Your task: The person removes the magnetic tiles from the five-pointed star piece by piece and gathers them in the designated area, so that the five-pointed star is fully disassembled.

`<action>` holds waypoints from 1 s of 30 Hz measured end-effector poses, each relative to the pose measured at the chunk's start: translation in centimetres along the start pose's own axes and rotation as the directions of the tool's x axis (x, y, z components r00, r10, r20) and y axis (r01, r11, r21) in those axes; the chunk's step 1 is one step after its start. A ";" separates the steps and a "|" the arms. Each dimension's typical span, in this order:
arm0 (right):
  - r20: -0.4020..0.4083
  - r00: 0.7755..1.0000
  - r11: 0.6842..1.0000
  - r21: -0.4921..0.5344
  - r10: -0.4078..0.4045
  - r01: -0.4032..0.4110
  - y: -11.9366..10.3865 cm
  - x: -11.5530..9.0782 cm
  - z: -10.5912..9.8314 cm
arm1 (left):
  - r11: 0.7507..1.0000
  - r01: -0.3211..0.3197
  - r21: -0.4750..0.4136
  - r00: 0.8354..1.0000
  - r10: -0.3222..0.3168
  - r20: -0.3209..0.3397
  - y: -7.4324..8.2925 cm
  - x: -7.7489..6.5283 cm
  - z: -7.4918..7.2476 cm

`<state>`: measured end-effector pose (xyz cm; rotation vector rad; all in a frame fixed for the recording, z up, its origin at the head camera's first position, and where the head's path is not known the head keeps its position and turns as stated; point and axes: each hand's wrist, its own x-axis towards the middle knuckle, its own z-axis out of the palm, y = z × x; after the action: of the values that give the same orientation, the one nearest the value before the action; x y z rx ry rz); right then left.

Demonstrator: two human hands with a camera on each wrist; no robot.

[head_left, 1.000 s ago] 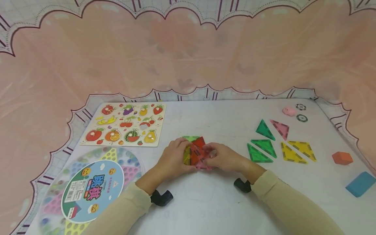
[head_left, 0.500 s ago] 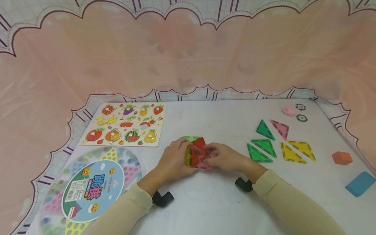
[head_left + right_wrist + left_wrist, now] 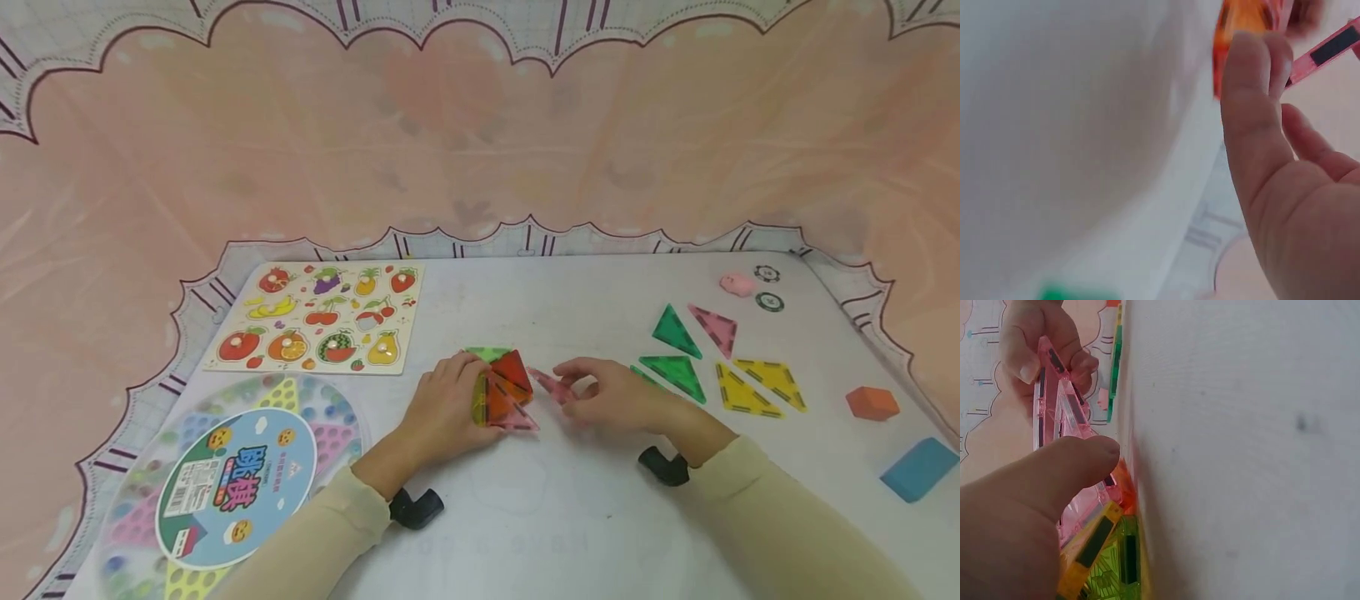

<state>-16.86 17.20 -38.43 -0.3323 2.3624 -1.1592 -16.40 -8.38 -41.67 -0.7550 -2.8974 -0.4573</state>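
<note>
In the head view my left hand [image 3: 438,408] holds the left side of a small structure of translucent magnetic tiles [image 3: 512,371], coloured red, orange, yellow, light green and pink. The left wrist view shows its thumb [image 3: 1079,465] across a pink tile of the structure, with yellow and lime green tiles below. Just to the right, my right hand [image 3: 626,400] pinches a loose pink triangular magnetic tile [image 3: 553,387], tilted and apart from the structure in the head view. That tile's edge [image 3: 1329,51] also shows beyond the fingers in the right wrist view.
Flat green triangles [image 3: 675,377], yellow triangles [image 3: 750,392] and a pink triangle [image 3: 715,329] lie right. Beyond are an orange block [image 3: 872,403], a blue block [image 3: 921,471] and a pink pig-like figure [image 3: 738,284]. A fruit puzzle board [image 3: 345,325] and round board-game box [image 3: 236,492] lie left.
My right hand has moved right, away from the structure, with the pink triangular tile between its fingers. It now covers part of a green triangle. My left hand stays nearly still on the structure.
</note>
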 end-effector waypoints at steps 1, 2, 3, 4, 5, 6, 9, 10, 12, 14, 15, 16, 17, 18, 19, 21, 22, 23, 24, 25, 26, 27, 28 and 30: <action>-0.013 1.000 1.000 -0.015 -0.005 0.004 0.2 0.0 -0.6 | 1.000 0.001 0.000 1.000 -0.001 0.000 0.0 0.0 0.0; -0.028 1.000 0.999 -0.035 -0.014 0.013 0.4 0.1 -1.3 | 1.000 0.003 -0.003 1.000 -0.003 0.000 -0.1 0.0 0.0; -0.046 0.999 0.998 -0.055 -0.017 0.014 0.6 0.2 -2.0 | 1.000 0.003 -0.007 1.000 -0.003 0.000 -0.1 0.0 -0.1; -0.064 0.998 0.997 -0.075 -0.022 0.017 0.8 0.4 -2.7 | 1.000 0.004 -0.010 1.000 -0.004 0.001 -0.2 -0.1 -0.1; -0.085 0.996 0.995 -0.099 -0.037 0.028 1.1 0.6 -3.3 | 1.000 0.006 -0.011 1.000 -0.006 0.004 -0.2 -0.1 -0.1; -0.103 0.993 0.991 -0.125 -0.054 0.041 1.3 0.9 -4.0 | 1.000 0.008 -0.012 1.000 -0.008 0.009 -0.2 -0.1 -0.2; -0.143 0.987 0.981 -0.191 -0.067 0.039 2.0 1.9 -5.6 | 1.000 0.011 -0.009 1.000 -0.011 0.024 -0.3 -0.1 -0.2; -0.150 0.987 0.976 -0.215 -0.063 0.029 2.2 2.3 -6.0 | 1.000 0.012 -0.007 1.000 -0.011 0.028 -0.3 -0.1 -0.2; -0.157 0.986 0.967 -0.253 -0.048 0.007 2.6 3.2 -6.6 | 1.000 0.011 -0.005 0.999 -0.010 0.032 -0.3 -0.1 -0.2; -0.160 0.987 0.960 -0.280 -0.017 -0.029 3.0 3.9 -7.0 | 1.000 0.009 -0.006 1.000 -0.009 0.029 -0.3 -0.1 -0.2; -0.159 0.987 0.957 -0.288 -0.004 -0.043 3.2 4.3 -7.1 | 1.000 0.008 -0.008 1.000 -0.008 0.028 -0.3 -0.1 -0.2; -0.160 0.987 0.952 -0.303 0.000 -0.049 3.4 4.6 -7.3 | 1.000 0.007 -0.010 1.000 -0.007 0.028 -0.3 -0.1 -0.2; -0.161 0.987 0.950 -0.308 0.007 -0.057 3.5 4.9 -7.5 | 1.000 0.006 -0.012 1.000 -0.005 0.026 -0.3 -0.1 -0.2; -0.162 0.987 0.948 -0.313 0.015 -0.066 3.7 5.2 -7.6 | 1.000 0.005 -0.012 1.000 -0.005 0.024 -0.3 -0.1 -0.2; -0.167 0.986 0.947 -0.312 0.026 -0.078 3.9 5.5 -7.8 | 1.000 0.002 -0.011 1.000 -0.002 0.023 -0.3 -0.1 -0.2; -0.173 0.984 0.947 -0.308 0.043 -0.096 4.1 5.9 -8.1 | 1.000 -0.001 -0.008 1.000 0.001 0.020 -0.2 -0.1 -0.2; -0.179 0.982 0.948 -0.300 0.057 -0.109 4.2 6.0 -8.3 | 1.000 -0.003 -0.006 1.000 0.003 0.018 -0.2 -0.1 -0.1; -0.183 0.981 0.950 -0.287 0.071 -0.122 4.2 6.1 -8.4 | 1.000 -0.004 -0.005 1.000 0.004 0.016 -0.2 -0.1 -0.1; -0.190 0.979 0.951 -0.280 0.080 -0.132 4.3 6.2 -8.6 | 1.000 -0.004 -0.003 1.000 0.004 0.016 -0.1 0.0 -0.1; -0.197 0.977 0.951 -0.277 0.085 -0.138 4.3 6.2 -8.6 | 1.000 -0.005 -0.001 1.000 0.005 0.016 -0.1 0.0 -0.1; -0.202 0.975 0.950 -0.278 0.090 -0.145 4.3 6.2 -8.7 | 1.000 -0.005 0.002 1.000 0.005 0.016 -0.1 0.0 -0.1; -0.208 0.974 0.949 -0.280 0.089 -0.147 4.4 6.3 -8.8 | 1.000 -0.005 0.003 1.000 0.005 0.016 -0.1 0.0 0.0; -0.214 0.973 0.949 -0.282 0.085 -0.145 4.4 6.3 -8.9 | 1.000 -0.005 0.005 1.000 0.004 0.016 -0.1 -0.1 0.0; -0.224 0.972 0.946 -0.290 0.078 -0.143 4.5 6.3 -9.0 | 1.000 -0.004 0.008 1.000 0.004 0.013 -0.1 -0.1 0.0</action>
<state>-26.94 23.38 -39.25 -0.1815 2.7128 -0.8090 -16.40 -8.54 -41.67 -0.7653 -2.9078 -0.4413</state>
